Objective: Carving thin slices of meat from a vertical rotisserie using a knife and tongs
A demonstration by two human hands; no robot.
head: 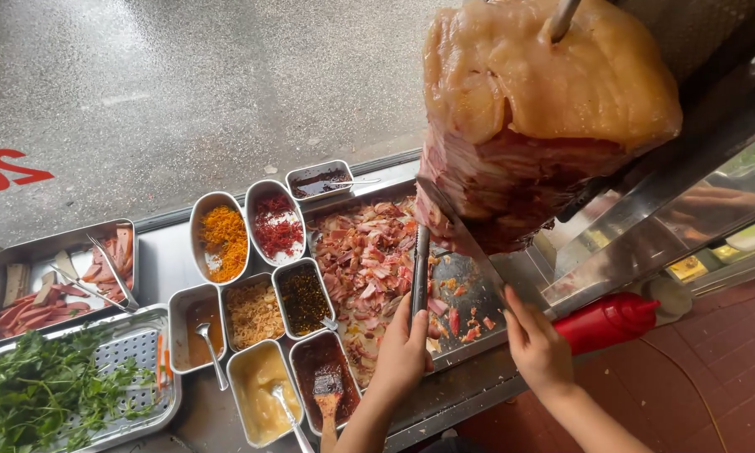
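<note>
1. Clearly, the left hand (402, 348) grips metal tongs (419, 273), fingers wrapped around them, tips up under the meat spit (532, 126), catching slices.
2. The right hand (535, 344) closes around a long knife (465, 239), angled against the meat for shaving.
3. Shavings (365, 260) lie in the catch tray (478, 335).

A red squeeze bottle (608, 320) with a red cap lies on its side at the right end of the steel counter (478, 390). Red painted markings (4, 170) sit on the grey pavement at the picture's left edge.

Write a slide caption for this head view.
Left hand holds tongs, right hand a knife, at the meat spit.
</note>
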